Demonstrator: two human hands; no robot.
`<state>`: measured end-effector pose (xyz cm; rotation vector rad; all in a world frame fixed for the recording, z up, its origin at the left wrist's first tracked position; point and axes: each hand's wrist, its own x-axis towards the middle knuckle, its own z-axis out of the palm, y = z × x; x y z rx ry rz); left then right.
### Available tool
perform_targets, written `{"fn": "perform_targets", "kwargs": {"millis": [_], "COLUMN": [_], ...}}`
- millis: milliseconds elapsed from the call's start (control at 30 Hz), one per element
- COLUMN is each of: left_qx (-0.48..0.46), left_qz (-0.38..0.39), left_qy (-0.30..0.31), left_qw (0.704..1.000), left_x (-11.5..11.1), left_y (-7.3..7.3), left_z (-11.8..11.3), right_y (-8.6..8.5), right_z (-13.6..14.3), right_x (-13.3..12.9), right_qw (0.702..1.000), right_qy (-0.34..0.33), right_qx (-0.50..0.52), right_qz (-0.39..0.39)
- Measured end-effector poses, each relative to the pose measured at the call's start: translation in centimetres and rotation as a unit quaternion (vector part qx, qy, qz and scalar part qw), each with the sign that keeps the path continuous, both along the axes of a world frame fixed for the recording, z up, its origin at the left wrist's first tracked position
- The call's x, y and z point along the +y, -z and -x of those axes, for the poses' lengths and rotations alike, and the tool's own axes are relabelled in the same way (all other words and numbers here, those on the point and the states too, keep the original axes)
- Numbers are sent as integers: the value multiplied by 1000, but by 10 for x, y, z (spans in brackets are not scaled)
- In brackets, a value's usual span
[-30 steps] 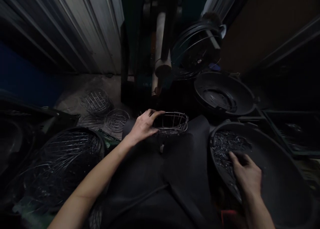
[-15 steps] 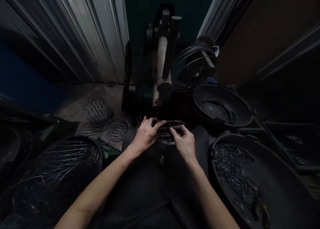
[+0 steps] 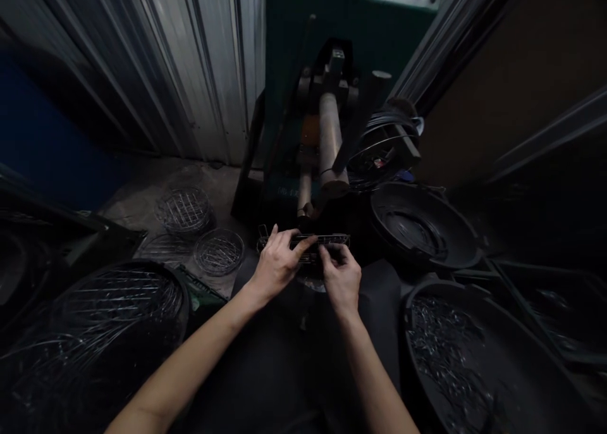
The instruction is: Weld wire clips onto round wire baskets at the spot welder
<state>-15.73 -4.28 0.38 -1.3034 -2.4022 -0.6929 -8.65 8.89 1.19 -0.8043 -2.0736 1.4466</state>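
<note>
A round wire basket [image 3: 310,257] is held edge-on above the lap, just below the machine's lower arm. My left hand [image 3: 279,257] grips its left side, thumb stretched along the upper wires and fingers over the rim. At the right side my right hand [image 3: 340,269] is closed, with thumb and forefinger pinched near the basket's wires. Whatever lies between those fingertips is too small and dark to make out.
A machine with metal arms [image 3: 331,133] stands directly ahead. Wire baskets [image 3: 219,252] lie on the floor at left, near a tub of wires [image 3: 183,295]. At right are a tub of small metal pieces [image 3: 446,352], another black basin [image 3: 446,231] and a wire coil [image 3: 379,130].
The view has shifted, so the machine appears lower and farther right. The right hand has moved slightly left against the basket; the left hand keeps its hold.
</note>
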Motion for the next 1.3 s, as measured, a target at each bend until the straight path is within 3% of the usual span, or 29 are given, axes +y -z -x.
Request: {"fn": "perform_targets", "kwargs": {"millis": [600,1300], "left_qx": [-46,-27], "left_qz": [-50,-38], "left_qy": [13,-3], "left_qw": [998,999], "left_x": [-1,2], "left_y": [7,6], "left_z": [28,41], "right_y": [7,9], "right_z": [23,35], "right_x": [-3,0], "right_qw": [988,974], "right_qy": [-11,6], "right_qx": [51,72], "right_qz": [-145,-214]}}
